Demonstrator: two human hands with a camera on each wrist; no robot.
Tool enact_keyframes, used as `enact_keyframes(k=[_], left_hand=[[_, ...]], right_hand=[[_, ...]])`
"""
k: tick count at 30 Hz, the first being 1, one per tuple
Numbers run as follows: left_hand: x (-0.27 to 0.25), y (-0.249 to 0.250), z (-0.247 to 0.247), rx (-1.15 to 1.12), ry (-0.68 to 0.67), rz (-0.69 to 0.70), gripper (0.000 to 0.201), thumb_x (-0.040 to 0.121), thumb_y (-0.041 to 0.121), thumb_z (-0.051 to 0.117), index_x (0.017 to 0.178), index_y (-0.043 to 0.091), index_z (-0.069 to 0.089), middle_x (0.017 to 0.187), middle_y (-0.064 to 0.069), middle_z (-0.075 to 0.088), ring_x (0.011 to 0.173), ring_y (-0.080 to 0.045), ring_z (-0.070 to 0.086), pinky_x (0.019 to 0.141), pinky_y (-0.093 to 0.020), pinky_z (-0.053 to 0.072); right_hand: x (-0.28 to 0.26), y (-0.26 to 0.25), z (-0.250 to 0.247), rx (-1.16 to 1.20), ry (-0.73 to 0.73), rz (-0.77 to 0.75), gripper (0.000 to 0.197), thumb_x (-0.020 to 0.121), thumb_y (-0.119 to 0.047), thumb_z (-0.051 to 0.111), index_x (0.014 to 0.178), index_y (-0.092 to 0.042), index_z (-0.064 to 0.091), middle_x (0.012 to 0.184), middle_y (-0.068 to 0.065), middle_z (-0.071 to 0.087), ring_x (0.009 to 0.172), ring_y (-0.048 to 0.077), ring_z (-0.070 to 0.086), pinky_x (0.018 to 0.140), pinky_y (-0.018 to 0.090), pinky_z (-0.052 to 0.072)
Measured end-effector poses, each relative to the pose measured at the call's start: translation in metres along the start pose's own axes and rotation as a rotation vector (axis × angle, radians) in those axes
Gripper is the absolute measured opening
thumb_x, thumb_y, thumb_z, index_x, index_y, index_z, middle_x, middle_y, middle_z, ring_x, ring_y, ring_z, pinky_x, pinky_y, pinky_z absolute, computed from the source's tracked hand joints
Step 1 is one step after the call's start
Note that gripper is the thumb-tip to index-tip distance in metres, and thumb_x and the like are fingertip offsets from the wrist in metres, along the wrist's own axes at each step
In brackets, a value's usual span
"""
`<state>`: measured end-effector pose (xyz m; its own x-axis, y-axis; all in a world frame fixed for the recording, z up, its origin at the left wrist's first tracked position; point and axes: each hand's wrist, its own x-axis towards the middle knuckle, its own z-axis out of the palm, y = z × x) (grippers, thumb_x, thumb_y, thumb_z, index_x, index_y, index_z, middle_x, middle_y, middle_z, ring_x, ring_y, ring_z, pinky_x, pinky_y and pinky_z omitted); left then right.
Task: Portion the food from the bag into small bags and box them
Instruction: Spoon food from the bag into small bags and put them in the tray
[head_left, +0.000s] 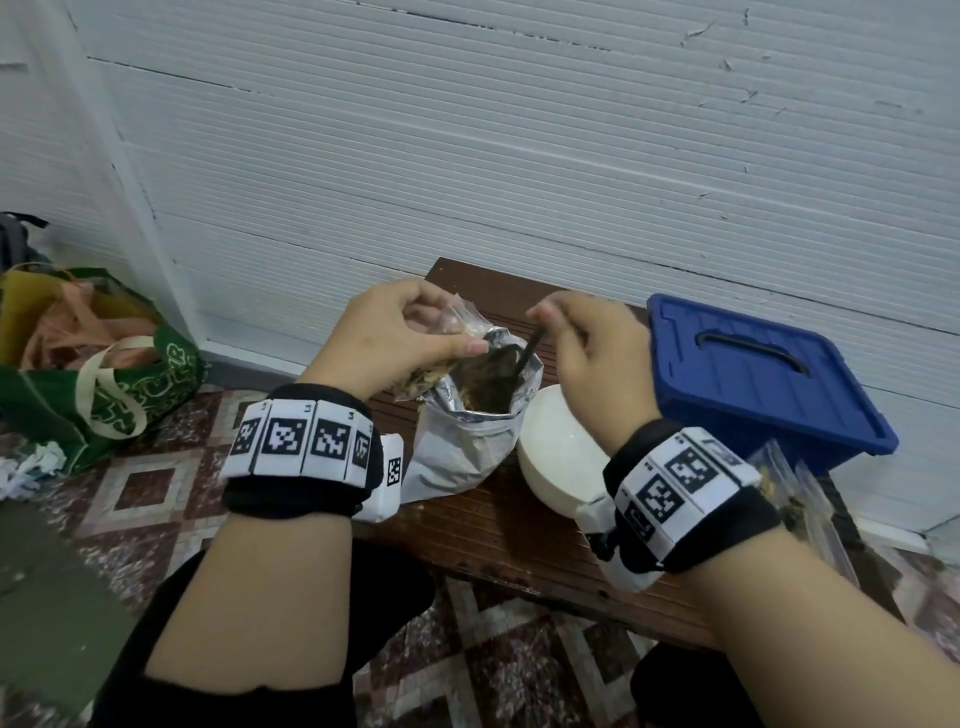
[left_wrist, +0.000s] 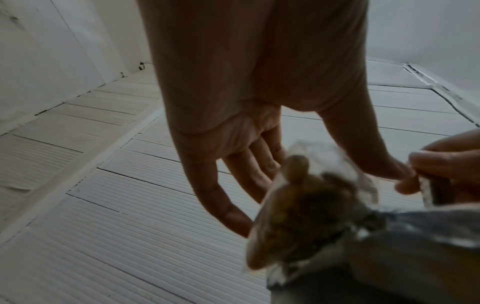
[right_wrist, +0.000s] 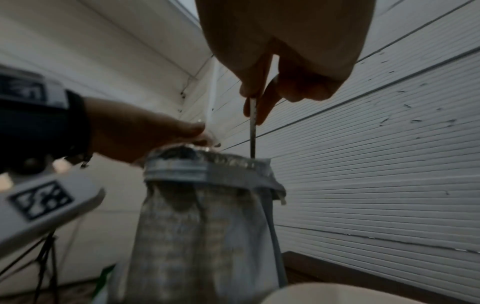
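Scooping with the thin dark spoon (head_left: 527, 353) pinched in our right hand (head_left: 592, 353) inside the silver foil bag (head_left: 467, 441) on the brown wooden bench (head_left: 493, 525), our left hand (head_left: 384, 332) pinches the small clear plastic bag (head_left: 447, 322) open beside its mouth for short transfers.

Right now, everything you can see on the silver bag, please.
The silver bag is a crinkled foil pouch with a shiny lining, standing upright and open on the brown bench beside the white bowl. Its top edge is rolled down into a cuff. Dark leafy food fills it. A spoon pinched by the right hand dips inside; the left hand holds a small clear bag at its rim.
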<state>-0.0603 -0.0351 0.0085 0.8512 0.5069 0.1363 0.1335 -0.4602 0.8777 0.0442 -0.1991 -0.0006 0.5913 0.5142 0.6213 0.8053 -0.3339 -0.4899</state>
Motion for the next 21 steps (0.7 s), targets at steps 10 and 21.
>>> enact_keyframes(k=[10,21], left_hand=[[0.001,-0.001,0.001,0.007,-0.004,-0.016,0.068,0.043,0.056,0.079,0.102,0.025,0.066,0.092,0.011,0.069,0.089,-0.002,0.064,0.084,-0.027,0.054],[0.0,-0.001,-0.002,0.023,0.016,0.011,0.052,0.06,0.04,0.084,0.104,0.022,0.064,0.092,0.011,0.066,0.087,0.001,0.061,0.074,-0.012,0.048]], right_hand=[[-0.012,0.002,0.014,0.12,-0.14,0.231,0.023,0.096,-0.019,0.053,0.081,-0.013,0.07,0.066,-0.003,0.062,0.066,0.012,0.055,0.065,0.026,0.042],[-0.004,0.015,0.004,0.297,0.207,0.632,0.029,0.099,-0.021,0.046,0.085,-0.01,0.069,0.066,-0.006,0.063,0.057,-0.004,0.053,0.056,0.006,0.039]])
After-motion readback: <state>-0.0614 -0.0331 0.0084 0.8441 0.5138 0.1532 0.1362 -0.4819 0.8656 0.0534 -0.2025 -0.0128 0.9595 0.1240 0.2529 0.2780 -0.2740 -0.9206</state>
